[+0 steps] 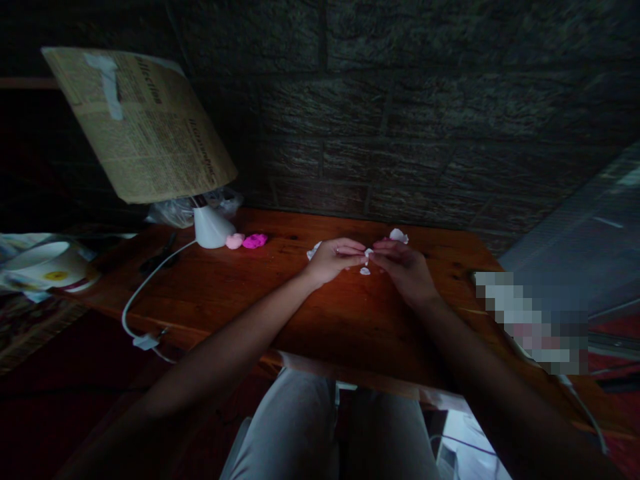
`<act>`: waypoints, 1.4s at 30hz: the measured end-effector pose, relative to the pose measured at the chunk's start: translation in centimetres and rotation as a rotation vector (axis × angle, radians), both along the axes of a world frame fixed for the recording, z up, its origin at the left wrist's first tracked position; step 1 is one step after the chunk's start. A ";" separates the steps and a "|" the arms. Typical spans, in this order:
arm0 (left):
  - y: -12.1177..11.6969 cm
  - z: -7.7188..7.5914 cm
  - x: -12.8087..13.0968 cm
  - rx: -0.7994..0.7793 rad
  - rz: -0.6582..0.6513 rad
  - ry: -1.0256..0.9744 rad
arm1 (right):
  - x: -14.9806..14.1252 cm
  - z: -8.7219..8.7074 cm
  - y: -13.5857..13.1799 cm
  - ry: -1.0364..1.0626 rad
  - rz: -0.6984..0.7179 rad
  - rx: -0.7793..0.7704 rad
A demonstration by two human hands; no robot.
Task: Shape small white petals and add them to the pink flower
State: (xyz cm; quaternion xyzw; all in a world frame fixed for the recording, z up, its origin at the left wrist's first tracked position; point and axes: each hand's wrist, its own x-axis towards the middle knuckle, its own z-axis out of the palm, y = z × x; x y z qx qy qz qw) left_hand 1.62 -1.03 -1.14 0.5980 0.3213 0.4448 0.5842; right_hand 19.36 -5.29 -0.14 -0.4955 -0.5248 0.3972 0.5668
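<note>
Above the middle of the wooden table, my left hand (335,259) and my right hand (406,268) meet at the fingertips. Both are closed in a pinch on one small white piece (369,254), whose material I cannot make out. Just below the fingers another white scrap (365,271) lies on the wood. Behind my right hand rests a larger white piece (399,235) with an uneven edge. More white material (313,251) shows partly from behind my left hand.
A lamp with a newsprint shade (150,127) stands at the table's left, its cord (135,287) hanging over the front edge. Beside its base lie a pale pink lump (235,241) and a magenta lump (255,241). A brick wall (320,173) rises behind; a blurred-out object (535,327) lies right.
</note>
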 end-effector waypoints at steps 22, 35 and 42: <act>0.0 -0.1 -0.1 0.044 0.014 0.037 | 0.1 0.1 0.0 0.026 0.006 -0.030; 0.0 0.1 -0.2 0.006 -0.016 -0.010 | -0.3 0.4 -0.2 0.093 0.089 0.008; -0.1 0.1 0.0 0.001 -0.029 -0.009 | -0.3 0.6 -0.2 0.149 -0.004 -0.029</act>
